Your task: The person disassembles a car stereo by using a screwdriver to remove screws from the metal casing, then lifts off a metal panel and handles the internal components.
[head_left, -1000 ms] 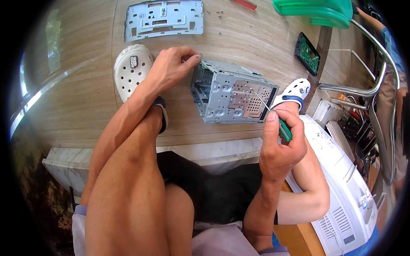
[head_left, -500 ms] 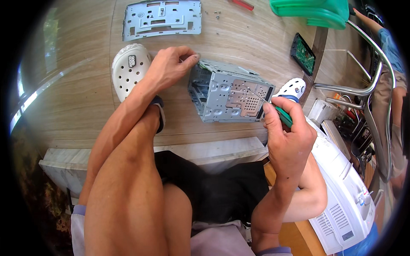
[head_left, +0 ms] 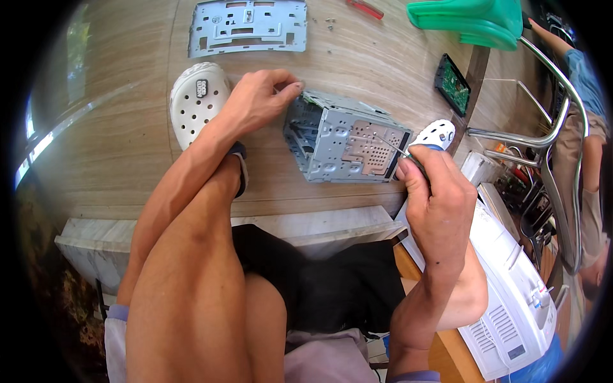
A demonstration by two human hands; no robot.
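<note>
A grey metal chassis [head_left: 332, 131] with a perforated copper-coloured plate [head_left: 377, 149] on its side stands on the floor between my feet. My left hand [head_left: 265, 96] is closed, thumb and finger pinched at the chassis's upper left corner; it appears to grip that edge. In my right hand [head_left: 437, 185] is a screwdriver [head_left: 393, 145], its thin shaft pointing to the upper left, with the tip over the copper-coloured plate. Whether the tip touches the plate I cannot tell. My fingers hide most of the handle.
At the top lies a flat cut-out metal panel [head_left: 248, 29], with several small screws [head_left: 330, 24] and a red-handled tool [head_left: 365, 9] beside it. A green circuit board [head_left: 453, 86] lies near a green chair [head_left: 466, 19]. A white appliance casing [head_left: 504, 306] sits at right. Another person [head_left: 584, 83] is at the far right.
My right hand has turned slightly around the screwdriver, and its green handle is now mostly covered. My left hand stays at the chassis corner. The whole view has shifted a little.
</note>
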